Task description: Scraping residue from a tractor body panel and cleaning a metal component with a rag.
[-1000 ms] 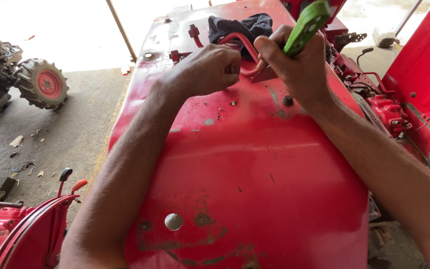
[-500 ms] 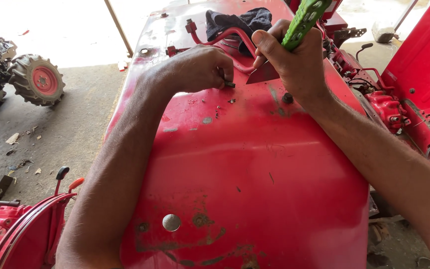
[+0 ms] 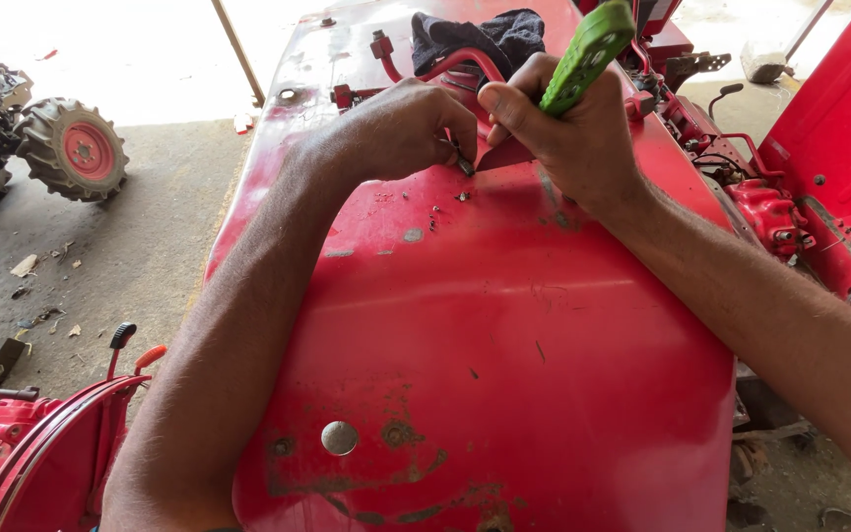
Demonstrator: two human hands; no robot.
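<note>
A big red metal panel [image 3: 504, 325], worn and chipped, fills the middle of the head view. My right hand [image 3: 568, 133] grips a tool with a green handle [image 3: 585, 54]; its flat red blade [image 3: 506, 155] rests on the panel near the far end. My left hand [image 3: 401, 128] is curled beside it, fingertips pinching a small dark piece [image 3: 465, 167] right at the blade's tip. Small flakes lie on the panel just below the fingers.
A dark cloth [image 3: 475, 34] and a red curved bar [image 3: 455, 61] lie at the panel's far end. Red machine parts [image 3: 790, 197] stand to the right, another red machine [image 3: 32, 443] at lower left. A small tractor wheel [image 3: 71, 148] stands on the concrete floor at left.
Both hands stayed at the same spot on the panel's far end. My left fingers have closed in tighter to the blade's tip, and the view has shifted slightly.
</note>
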